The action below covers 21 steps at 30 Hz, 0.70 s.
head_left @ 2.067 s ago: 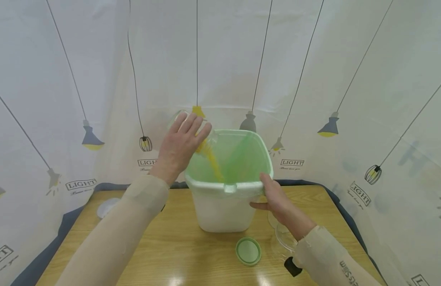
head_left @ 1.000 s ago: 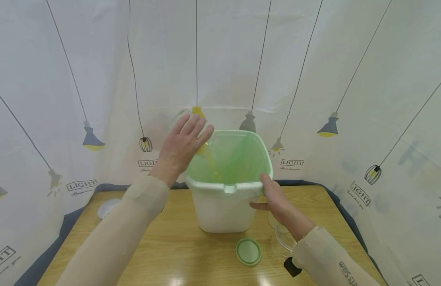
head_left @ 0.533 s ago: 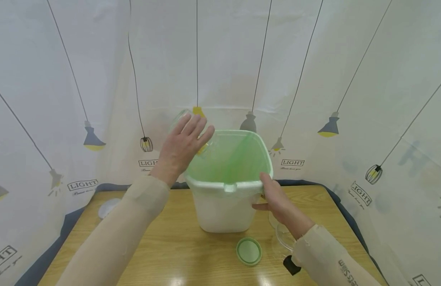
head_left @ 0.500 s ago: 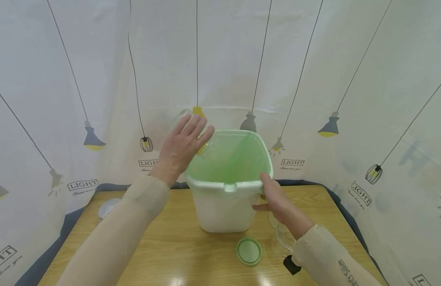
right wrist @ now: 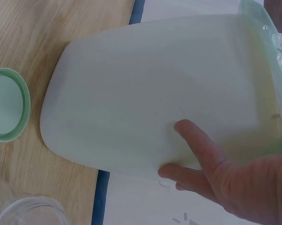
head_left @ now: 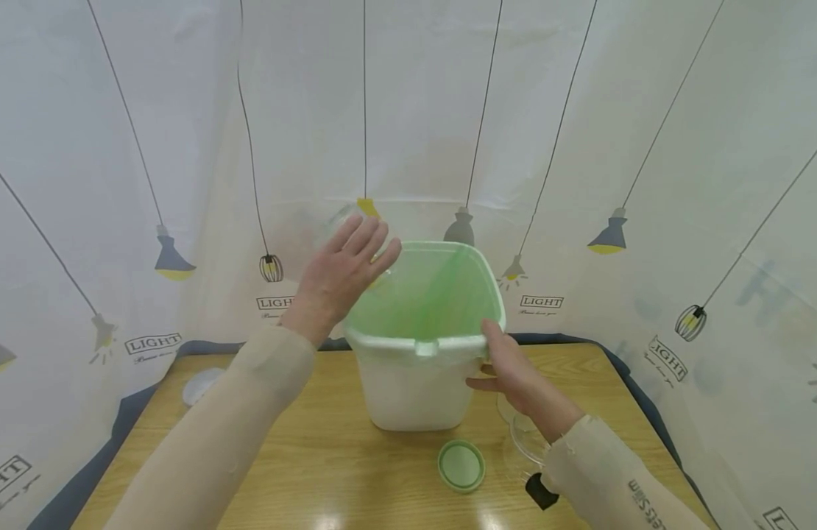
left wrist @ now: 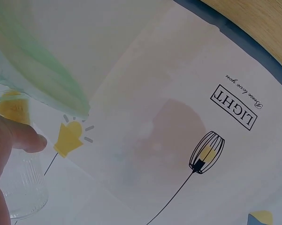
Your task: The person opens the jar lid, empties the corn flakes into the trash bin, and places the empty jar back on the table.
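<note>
My left hand (head_left: 345, 269) holds a clear ridged jar (left wrist: 26, 183) tilted mouth-down over the left side of a white bin (head_left: 415, 390). The thumb lies along the jar in the left wrist view. A yellow patch (left wrist: 13, 108) shows by the jar's mouth; whether it is inside cannot be told. A pale green bag (head_left: 435, 287) lines the bin and folds over its rim. My right hand (head_left: 514, 372) grips the rim at the front right corner, thumb on top, with fingers (right wrist: 197, 145) against the outer wall. The bin's bottom inside is hidden.
On the wooden table (head_left: 302, 456), a round green lid (head_left: 461, 466) lies in front of the bin. Right of it is another clear jar (right wrist: 33, 213), partly behind my sleeve, beside a black item (head_left: 541, 491). A whitish round object (head_left: 199, 384) sits at the left.
A stream of yellow stuff fell from the jar into the bin, thinned out and has stopped. My left hand has shifted slightly right and down; my right hand stays on the rim.
</note>
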Available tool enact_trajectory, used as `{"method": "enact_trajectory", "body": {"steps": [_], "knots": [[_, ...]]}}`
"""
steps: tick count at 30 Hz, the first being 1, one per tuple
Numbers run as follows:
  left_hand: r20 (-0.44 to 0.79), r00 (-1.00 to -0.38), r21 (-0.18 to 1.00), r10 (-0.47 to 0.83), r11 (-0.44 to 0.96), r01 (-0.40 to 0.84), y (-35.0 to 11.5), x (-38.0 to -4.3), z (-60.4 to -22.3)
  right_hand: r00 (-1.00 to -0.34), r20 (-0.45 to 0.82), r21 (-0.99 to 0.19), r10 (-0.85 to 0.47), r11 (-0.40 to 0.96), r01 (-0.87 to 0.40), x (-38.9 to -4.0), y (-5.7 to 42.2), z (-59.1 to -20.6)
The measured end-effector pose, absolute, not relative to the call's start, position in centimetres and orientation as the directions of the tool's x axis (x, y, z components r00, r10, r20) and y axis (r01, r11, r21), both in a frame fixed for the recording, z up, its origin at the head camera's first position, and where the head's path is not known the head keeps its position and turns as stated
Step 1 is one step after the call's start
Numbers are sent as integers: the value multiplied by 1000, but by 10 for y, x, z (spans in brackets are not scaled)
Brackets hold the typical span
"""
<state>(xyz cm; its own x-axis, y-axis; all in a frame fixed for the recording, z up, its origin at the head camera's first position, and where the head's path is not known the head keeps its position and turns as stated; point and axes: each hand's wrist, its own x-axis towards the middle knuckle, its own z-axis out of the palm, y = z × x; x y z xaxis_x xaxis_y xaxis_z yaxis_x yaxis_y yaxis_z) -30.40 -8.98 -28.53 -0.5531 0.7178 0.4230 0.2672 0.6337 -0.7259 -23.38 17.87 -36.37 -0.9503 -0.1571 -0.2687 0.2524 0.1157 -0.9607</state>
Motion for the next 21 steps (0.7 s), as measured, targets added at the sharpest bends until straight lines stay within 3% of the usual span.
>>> {"method": "enact_trajectory", "body": {"steps": [21], "knots": [[387, -533, -804, 753, 558, 206, -84, -303, -287, -952, -279, -957, -126, 121, 265, -234, 179, -366]]}}
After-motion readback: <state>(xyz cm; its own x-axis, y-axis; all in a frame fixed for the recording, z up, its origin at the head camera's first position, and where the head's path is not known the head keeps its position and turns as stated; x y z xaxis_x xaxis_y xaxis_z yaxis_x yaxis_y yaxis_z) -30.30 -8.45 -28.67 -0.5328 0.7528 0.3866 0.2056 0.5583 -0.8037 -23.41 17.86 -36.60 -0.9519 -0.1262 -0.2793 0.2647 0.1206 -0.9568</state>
